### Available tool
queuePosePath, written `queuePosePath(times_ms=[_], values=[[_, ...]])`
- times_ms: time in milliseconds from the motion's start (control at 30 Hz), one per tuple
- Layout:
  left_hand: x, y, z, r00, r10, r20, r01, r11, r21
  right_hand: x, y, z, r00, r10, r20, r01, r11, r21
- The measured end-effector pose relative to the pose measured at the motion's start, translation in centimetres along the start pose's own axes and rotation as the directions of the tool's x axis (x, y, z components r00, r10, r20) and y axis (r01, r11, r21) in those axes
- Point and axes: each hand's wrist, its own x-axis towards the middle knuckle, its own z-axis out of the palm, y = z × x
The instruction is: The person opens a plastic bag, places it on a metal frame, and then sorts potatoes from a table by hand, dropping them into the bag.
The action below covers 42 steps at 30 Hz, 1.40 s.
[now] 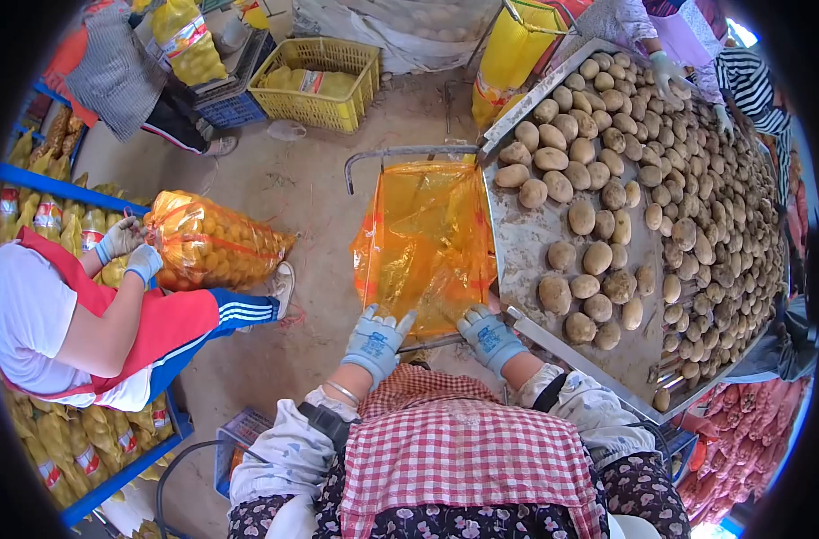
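A translucent orange bag [427, 242] hangs open from a metal frame [409, 150] directly in front of me, against the low end of a sorting table. My left hand [376, 343], in a pale blue-grey glove, is at the bag's near left edge, its fingers bent over the film. At the near right edge my right hand [491, 340], gloved alike, grips the rim beside the table corner. The fingertips are partly lost in the folds. Loose potatoes [598, 259] lie on the table's metal chute [526, 242], close to my right hand.
On the left, a person in a red apron [158, 323] handles the neck of a filled orange bag [216, 242]. Gloved hands of another person [668, 76] reach over the potatoes at the far right. A yellow crate [360, 94] stands at the back; blue racks [73, 189] hold packed bags.
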Motion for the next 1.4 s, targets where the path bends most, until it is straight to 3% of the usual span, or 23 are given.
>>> queuePosePath(times_ms=[200, 300, 367, 433, 533, 633, 667, 767, 800, 867, 900, 1000, 1067, 1167, 1400], values=[[1.0, -0.2, 2.9, 0.993, 0.052, -0.104, -0.048, 0.998, 0.038, 0.3, -0.4, -1.4, 0.999, 0.037, -0.023, -0.033, 0.989, 0.143], [-0.4, -2.2, 2.1, 0.993, 0.041, -0.108, -0.034, 0.997, 0.067, 1.7, -2.1, -1.6, 0.994, -0.001, 0.109, -0.015, 0.990, 0.139], [-0.9, -3.8, 1.9, 0.996, 0.030, -0.085, -0.022, 0.995, 0.093, 2.1, -3.7, -2.7, 0.997, -0.037, -0.063, 0.047, 0.983, 0.178], [-1.3, -4.9, 1.6, 0.972, 0.078, -0.223, -0.047, 0.989, 0.141, 2.6, -4.2, -3.0, 0.997, -0.032, -0.071, 0.047, 0.975, 0.218], [-1.3, -4.6, 2.2, 0.977, 0.092, -0.195, -0.072, 0.992, 0.105, 1.7, -3.6, -2.7, 0.990, 0.001, -0.140, 0.033, 0.970, 0.242], [-1.0, -2.6, 2.7, 0.967, 0.136, -0.215, -0.130, 0.991, 0.043, -0.2, -2.1, -2.5, 0.989, 0.002, -0.145, 0.022, 0.986, 0.165], [-0.8, -1.9, 2.7, 0.967, 0.142, -0.214, -0.141, 0.990, 0.018, -0.7, -1.4, -2.6, 0.999, 0.048, 0.005, -0.048, 0.966, 0.253], [-0.1, -0.2, 2.4, 0.951, 0.161, -0.266, -0.155, 0.987, 0.043, -1.9, 0.9, -1.0, 0.995, 0.046, -0.085, -0.023, 0.965, 0.261], [0.3, 0.3, 1.9, 0.951, 0.160, -0.265, -0.154, 0.987, 0.044, -1.9, 1.2, -0.3, 0.995, 0.046, -0.086, -0.022, 0.965, 0.261], [0.9, 1.0, 0.8, 0.989, 0.122, -0.082, -0.127, 0.990, -0.058, -1.6, 1.6, 1.1, 0.993, 0.026, -0.114, 0.012, 0.947, 0.321], [1.2, 1.0, 1.3, 0.989, 0.121, -0.083, -0.126, 0.991, -0.052, -1.4, 1.6, 1.1, 0.992, 0.026, -0.120, 0.014, 0.947, 0.321], [1.7, 1.2, 2.9, 0.991, 0.090, -0.095, -0.089, 0.996, 0.011, -0.7, 1.8, 2.0, 0.990, 0.028, -0.141, 0.009, 0.967, 0.253], [1.2, 1.2, 2.5, 0.999, 0.044, 0.022, -0.044, 0.998, -0.033, 0.2, 2.1, 4.2, 0.943, -0.065, -0.328, 0.088, 0.994, 0.058], [1.3, 0.5, 3.2, 1.000, -0.026, 0.003, 0.026, 0.998, -0.056, 1.2, 1.9, 4.0, 0.880, -0.111, -0.462, 0.103, 0.994, -0.041], [-0.1, -1.8, 2.9, 0.997, -0.075, 0.000, 0.075, 0.997, -0.010, 2.4, -1.3, 1.4, 0.938, -0.075, -0.338, 0.076, 0.997, -0.009]])
